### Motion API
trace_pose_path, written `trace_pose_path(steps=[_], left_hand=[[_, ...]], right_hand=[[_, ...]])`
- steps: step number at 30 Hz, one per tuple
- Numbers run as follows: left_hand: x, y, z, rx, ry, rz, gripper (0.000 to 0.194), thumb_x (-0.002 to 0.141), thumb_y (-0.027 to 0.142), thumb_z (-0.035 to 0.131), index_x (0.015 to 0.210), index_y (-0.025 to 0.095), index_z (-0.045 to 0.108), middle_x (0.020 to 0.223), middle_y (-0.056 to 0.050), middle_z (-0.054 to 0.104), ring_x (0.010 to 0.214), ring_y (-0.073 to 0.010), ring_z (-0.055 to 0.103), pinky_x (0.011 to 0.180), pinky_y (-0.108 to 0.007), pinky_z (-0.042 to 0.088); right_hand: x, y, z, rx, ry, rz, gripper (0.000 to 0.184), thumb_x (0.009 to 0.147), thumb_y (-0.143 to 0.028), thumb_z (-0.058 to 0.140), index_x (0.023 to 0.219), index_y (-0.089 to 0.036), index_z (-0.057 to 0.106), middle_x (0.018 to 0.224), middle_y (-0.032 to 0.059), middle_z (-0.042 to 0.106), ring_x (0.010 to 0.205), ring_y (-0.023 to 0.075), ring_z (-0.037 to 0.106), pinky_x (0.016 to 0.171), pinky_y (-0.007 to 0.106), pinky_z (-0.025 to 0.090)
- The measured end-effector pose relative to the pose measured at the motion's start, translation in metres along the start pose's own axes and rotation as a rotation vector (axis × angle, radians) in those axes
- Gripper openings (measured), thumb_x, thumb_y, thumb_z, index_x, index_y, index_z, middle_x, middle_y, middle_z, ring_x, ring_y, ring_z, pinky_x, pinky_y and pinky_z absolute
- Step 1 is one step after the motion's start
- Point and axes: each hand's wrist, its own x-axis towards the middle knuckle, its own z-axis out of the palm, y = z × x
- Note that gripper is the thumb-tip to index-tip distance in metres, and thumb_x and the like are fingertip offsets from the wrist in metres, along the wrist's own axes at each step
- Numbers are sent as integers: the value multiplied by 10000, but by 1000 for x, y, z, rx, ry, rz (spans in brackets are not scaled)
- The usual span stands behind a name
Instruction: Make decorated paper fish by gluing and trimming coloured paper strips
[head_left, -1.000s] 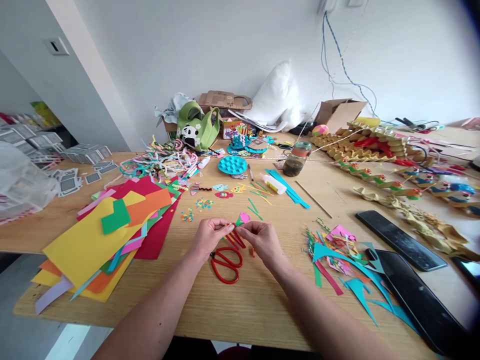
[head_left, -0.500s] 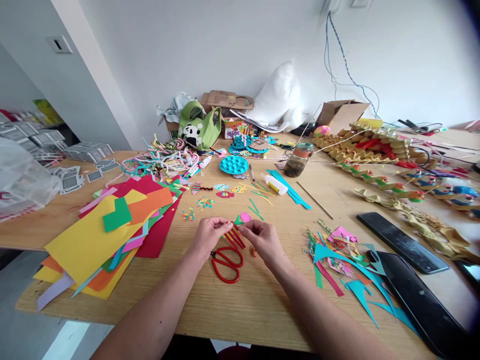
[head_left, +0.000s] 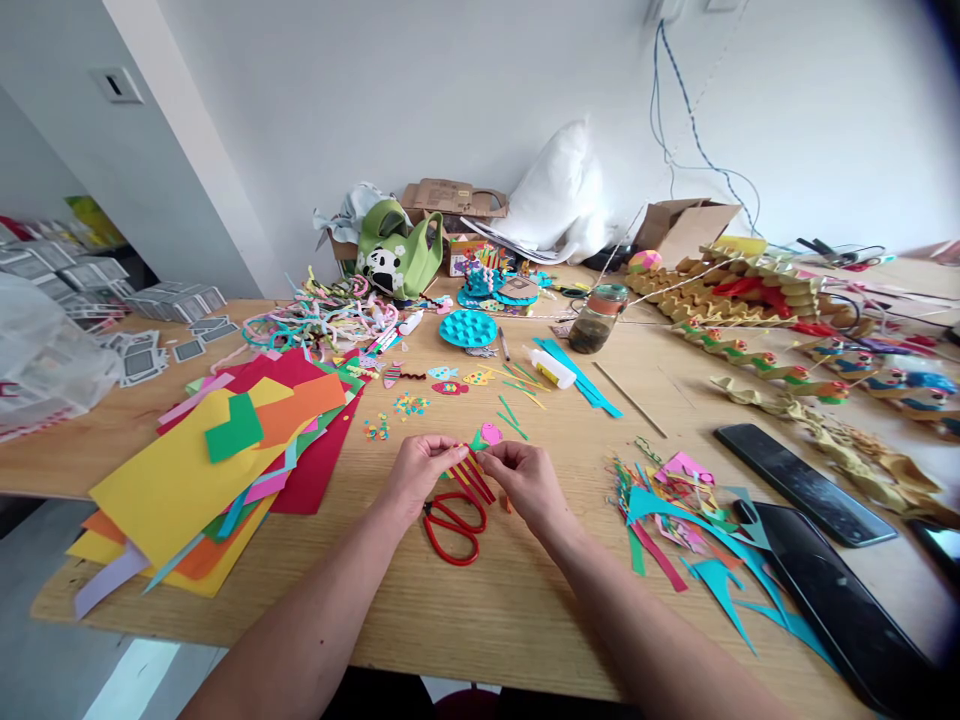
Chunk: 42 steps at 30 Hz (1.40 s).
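Between my two hands is a small red piece of paper (head_left: 477, 484) with yellow stripes, its lower part hanging down toward me. My left hand (head_left: 424, 468) pinches its left edge between thumb and fingers. The thumb and fingertips of my right hand (head_left: 520, 476) close on its right edge. Just below lie red-handled scissors (head_left: 456, 528), their blades hard to make out. Behind the fingers, a pink paper fish (head_left: 491, 433) with a green tail lies on the table. A small orange scrap (head_left: 508, 504) shows by my right hand.
Coloured paper sheets (head_left: 165, 480) pile up at left. Paper fish (head_left: 450, 388), confetti dots (head_left: 410, 404), green strips (head_left: 508, 410) and a glue bottle (head_left: 552, 368) lie beyond my hands. Cut scraps (head_left: 675, 510) and phones (head_left: 806, 483) are on the right, with a glass jar (head_left: 597, 320) farther back.
The red striped paper has shifted slightly, and more of the pink fish shows behind it. Both hands keep their pinch in nearly the same place.
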Motion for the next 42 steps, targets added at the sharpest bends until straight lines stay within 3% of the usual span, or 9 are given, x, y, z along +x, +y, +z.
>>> trace_pose_path(steps=[11, 18, 28, 42], left_hand=[[-2, 3, 2, -55, 18, -23, 225, 544, 325, 809, 673, 155, 737, 669, -41, 708, 617, -138, 594, 652, -252, 440], [-1, 2, 1, -129, 41, -43, 222, 535, 311, 812, 678, 157, 740, 699, -55, 718, 667, -158, 615, 688, -268, 447], [-5, 1, 7, -172, 43, -43, 218, 519, 280, 813, 680, 150, 745, 713, -58, 721, 703, -164, 624, 742, -278, 446], [-10, 10, 9, -272, -61, -172, 263, 504, 278, 838, 700, 133, 739, 691, -59, 708, 660, -155, 616, 691, -285, 456]], right_hand=[[-1, 1, 0, -28, -1, 5, 407, 684, -526, 642, 626, -124, 631, 494, -27, 447, 406, 70, 340, 380, 223, 270], [-1, -4, -1, 52, -10, 29, 504, 728, -602, 574, 694, -110, 680, 581, 38, 582, 512, 102, 449, 460, 225, 333], [-2, -1, 4, 75, -68, -6, 444, 667, -574, 659, 601, -144, 569, 478, -56, 380, 457, 62, 280, 430, 222, 191], [-2, -1, 3, 34, -57, -33, 379, 708, -500, 627, 603, -141, 566, 501, -47, 378, 490, 72, 288, 454, 224, 212]])
